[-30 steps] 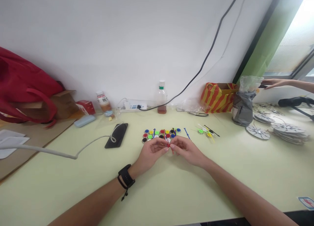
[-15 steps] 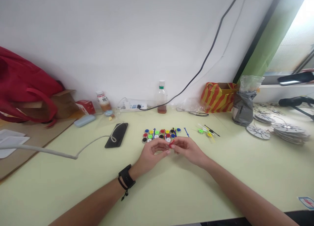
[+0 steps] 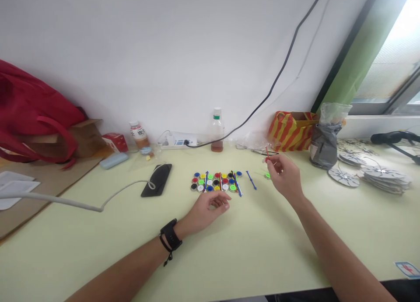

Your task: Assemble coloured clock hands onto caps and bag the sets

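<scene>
My right hand [image 3: 286, 176] pinches a small red disc with a thin red stick [image 3: 267, 153], raised above the table at the right. Just below those fingers a green disc [image 3: 267, 176] shows in part; whatever else lies there is hidden by the hand. My left hand [image 3: 210, 209] rests near the front of rows of small coloured discs [image 3: 210, 182], its fingers curved and apart, holding nothing. Thin coloured sticks lie across the rows, among them a blue one [image 3: 236, 184]. Another blue stick [image 3: 251, 180] lies alone between the rows and my right hand.
A black phone [image 3: 156, 180] with a pale cable lies left of the discs. At the wall stand a bottle [image 3: 217, 131], a power strip [image 3: 183, 141] and a striped bag [image 3: 292, 131]. A grey bag [image 3: 324, 146] and stacked slotted discs [image 3: 382, 175] sit at the right.
My right hand has moved right and away from my left hand, carrying the red piece over the green disc. My left hand has stayed near its place and no longer touches the piece.
</scene>
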